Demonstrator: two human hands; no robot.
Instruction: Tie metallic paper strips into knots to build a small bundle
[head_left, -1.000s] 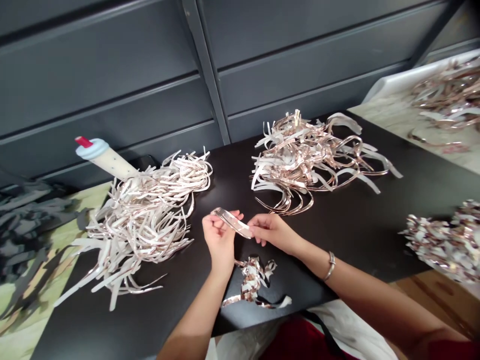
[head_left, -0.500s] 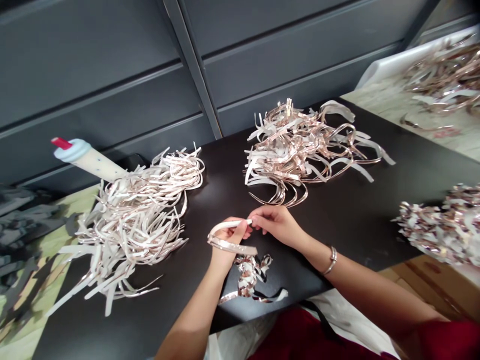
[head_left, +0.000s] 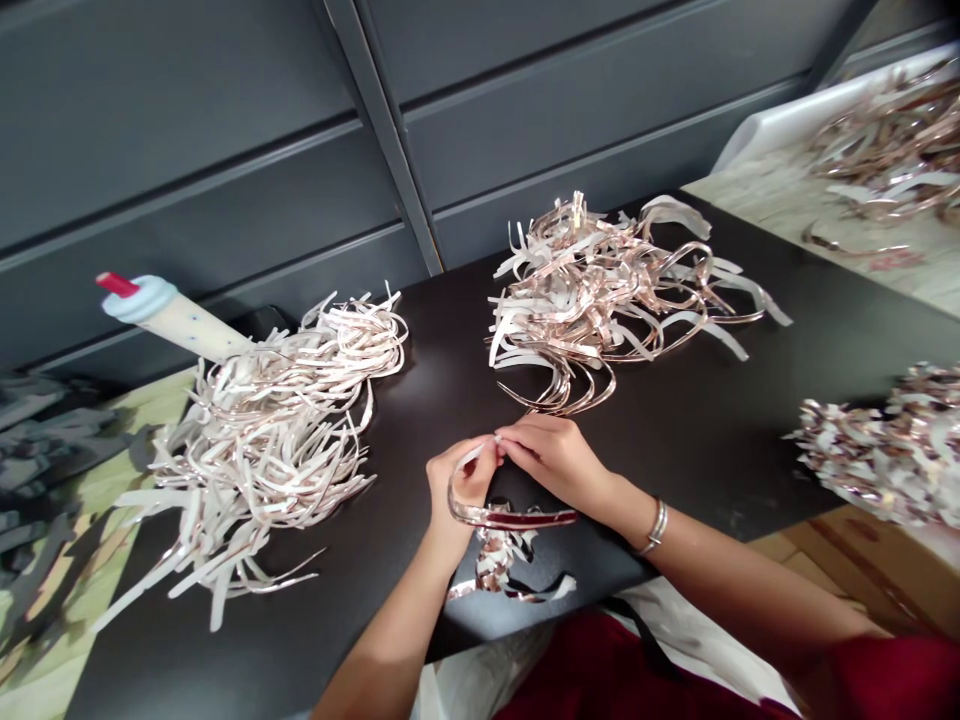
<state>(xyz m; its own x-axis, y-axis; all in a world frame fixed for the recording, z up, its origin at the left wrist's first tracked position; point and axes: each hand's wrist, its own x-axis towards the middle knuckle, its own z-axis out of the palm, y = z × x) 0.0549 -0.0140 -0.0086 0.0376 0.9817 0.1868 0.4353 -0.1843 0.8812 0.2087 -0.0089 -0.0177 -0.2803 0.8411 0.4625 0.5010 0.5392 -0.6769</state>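
**Black tabletop, copper-backed strips, both hands pinching one ribbon**

Grey ribbed metal panels [head_left: 225, 150] rise beyond a black table [head_left: 690, 470], and the work happens at its near edge, right in front of the person's body. The left hand [head_left: 465, 480] has its fingers curled inward, while the right hand [head_left: 551, 460] reaches across from the right, a silver bangle [head_left: 658, 527] on its wrist. Their fingertips nearly meet, both closed on the upper end of a narrow strip [head_left: 510, 517] that is white on one face and coppery on the other. From that pinch the strip drops in a loop past the left palm, then runs right, just below the right hand, well clear of the table.

Directly beneath the hands sits a small crumpled tangle of strips [head_left: 495, 560]. Ahead and to the right of the hands lies a loose heap of coppery strips [head_left: 600, 300]; ahead and to the left, a larger, whiter heap [head_left: 262, 440], with a white tube [head_left: 169, 315] — red-tipped, pale blue collar — poking out beyond it. Further right is a dense, shredded-looking pile [head_left: 877, 445], and past that, more strips [head_left: 892, 140] lie on a pale board.
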